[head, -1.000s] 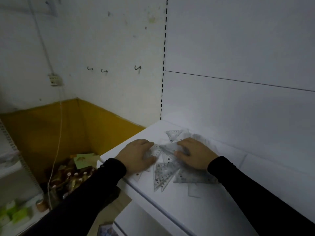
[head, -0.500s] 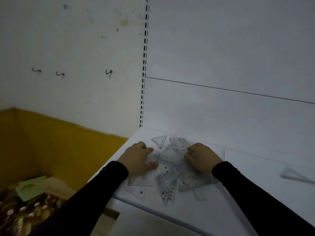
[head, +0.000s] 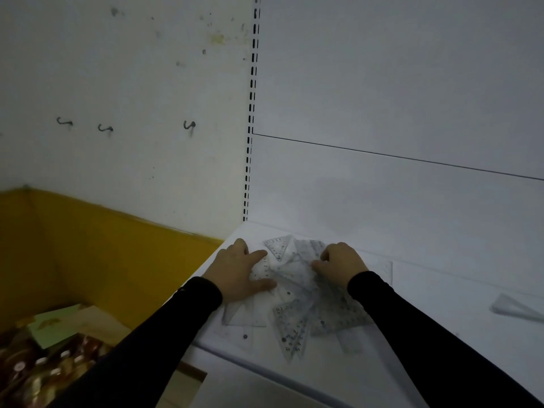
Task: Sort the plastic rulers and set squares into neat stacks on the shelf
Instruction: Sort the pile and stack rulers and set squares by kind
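Observation:
A loose pile of clear plastic rulers and set squares (head: 294, 293) lies on the left end of the white shelf (head: 418, 357). One small set square (head: 278, 245) sticks out at the back of the pile, and a long one (head: 290, 331) points toward the front edge. My left hand (head: 238, 269) presses on the pile's left side, index finger and thumb spread over a numbered piece. My right hand (head: 338, 260) sits on the pile's right side with its fingers curled onto clear pieces. A separate set square (head: 515, 307) lies far right.
The shelf's white back panel (head: 397, 201) rises right behind the pile, with a slotted upright (head: 251, 113) at the corner. Left of the shelf and lower down, an open carton of bottles (head: 44, 366) stands by a yellow wall (head: 103, 245). Small hooks (head: 188, 125) stick out of the left wall.
My right hand went from lying flat on the pile to fingers curled on it. Both hands shifted slightly toward the back of the pile, and my view swung right.

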